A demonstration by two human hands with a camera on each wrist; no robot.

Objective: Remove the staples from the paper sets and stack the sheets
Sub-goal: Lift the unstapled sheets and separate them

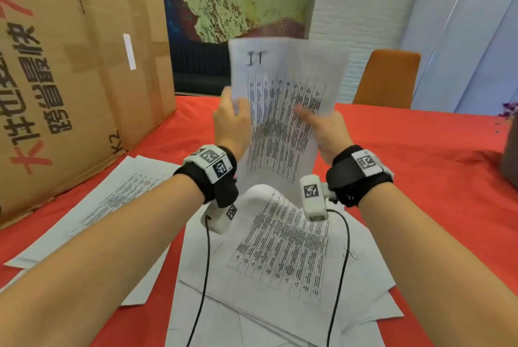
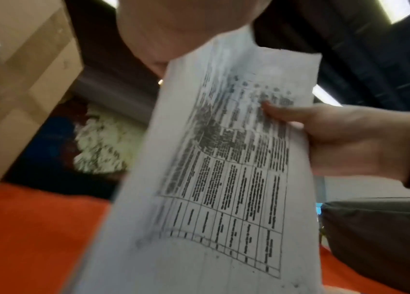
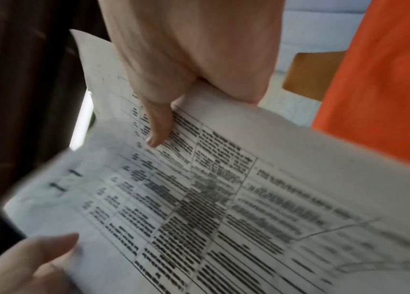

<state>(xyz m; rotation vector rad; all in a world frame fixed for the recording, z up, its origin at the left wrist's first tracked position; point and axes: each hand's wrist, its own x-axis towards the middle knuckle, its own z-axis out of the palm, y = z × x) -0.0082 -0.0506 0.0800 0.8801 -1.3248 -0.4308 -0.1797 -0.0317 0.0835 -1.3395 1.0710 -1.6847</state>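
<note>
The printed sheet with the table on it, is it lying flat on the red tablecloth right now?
No, the printed sheet is held up in the air by the left hand and right hand.

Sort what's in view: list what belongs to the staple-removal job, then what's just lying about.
Job:
held paper set
left hand
right hand
loose sheets on the table

Lying about:
cardboard box
orange chair
red tablecloth

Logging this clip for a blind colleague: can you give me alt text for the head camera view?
Both hands hold a printed table sheet upright above a red table, the left hand pinching its left edge and the right hand its right edge. More printed sheets lie loose below, with a large cardboard box at left.
</note>
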